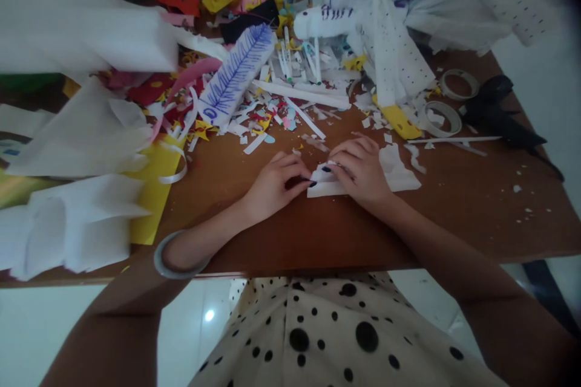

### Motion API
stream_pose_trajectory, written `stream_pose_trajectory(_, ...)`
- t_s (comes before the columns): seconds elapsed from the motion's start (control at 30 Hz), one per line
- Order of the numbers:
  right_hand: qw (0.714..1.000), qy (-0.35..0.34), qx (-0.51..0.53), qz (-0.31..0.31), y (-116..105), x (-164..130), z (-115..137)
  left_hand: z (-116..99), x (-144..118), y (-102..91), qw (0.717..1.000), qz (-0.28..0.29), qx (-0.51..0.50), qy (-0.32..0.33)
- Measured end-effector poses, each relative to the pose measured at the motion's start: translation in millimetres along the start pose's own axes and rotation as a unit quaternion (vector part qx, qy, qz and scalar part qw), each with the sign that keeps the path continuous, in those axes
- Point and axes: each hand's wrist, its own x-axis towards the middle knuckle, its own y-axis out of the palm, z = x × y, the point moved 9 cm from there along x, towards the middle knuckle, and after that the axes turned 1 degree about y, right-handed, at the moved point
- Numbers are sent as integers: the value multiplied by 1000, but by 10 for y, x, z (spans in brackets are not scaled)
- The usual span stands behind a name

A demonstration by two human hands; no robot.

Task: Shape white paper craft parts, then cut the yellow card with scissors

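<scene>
Near a wooden table's front edge, left hand and right hand pinch white paper between fingertips, apparently part-folded (its right end lies flat, seemingly unworked); beyond, a blue-lined white shape looks finished.

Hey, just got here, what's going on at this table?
Someone's left hand and right hand are pinching a small white sheet near the front of a brown table. Beyond them lie scattered scraps and a white feather shape drawn on in blue. A black tool lies off to the right.
</scene>
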Motion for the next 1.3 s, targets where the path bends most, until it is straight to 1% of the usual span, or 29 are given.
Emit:
stream_pose_trajectory(0.13, 1000, 19, 6, -14, -29, 6, -21, 7, 4, 15, 999, 4, -41, -12)
stream_pose_trajectory(0.27, 995, 18, 22, -94, -247, -30, 38, 64, 0, -18, 995, -21, -89, -46)
stream_pose_trajectory(0.33, 994, 1, 11, -108, -317, -57, 93, 121, -6, -36, 990, -38, -114, -75)
stream_pose_trajectory(0.43, 995, -50, 18, -81, -290, -75, 195, 186, -14, -33, 982, -52, -147, -108)
stream_pose_trajectory(0.53, 991, -94, 62, -68, -228, -74, 262, 180, -16, -27, 979, -60, -165, -105)
stream_pose_trajectory(0.57, 990, -92, 79, -70, -211, -67, 253, 171, -17, -21, 979, -59, -169, -102)
stream_pose_trajectory(0.63, 990, -67, 100, -73, -180, -47, 198, 158, -21, -2, 977, -54, -182, -99)
stream_pose_trajectory(0.7, 992, -37, 102, -71, -154, -35, 140, 159, -25, 15, 973, -50, -202, -101)
stream_pose_trajectory(0.77, 993, -22, 96, -58, -125, -31, 114, 175, -28, 22, 967, -51, -224, -107)
stream_pose_trajectory(0.87, 995, -29, 88, -28, -82, -30, 136, 210, -26, 18, 961, -56, -246, -115)
stream_pose_trajectory(0.97, 996, -35, 81, -15, -59, -29, 150, 214, -19, 14, 961, -55, -245, -112)
stream_pose_trajectory(1.1, 995, -38, 85, -17, -53, -32, 144, 162, -19, 7, 969, -52, -220, -101)
stream_pose_trajectory(1.3, 995, -57, 76, -29, -66, -48, 176, 116, -26, -65, 977, -86, -174, -85)
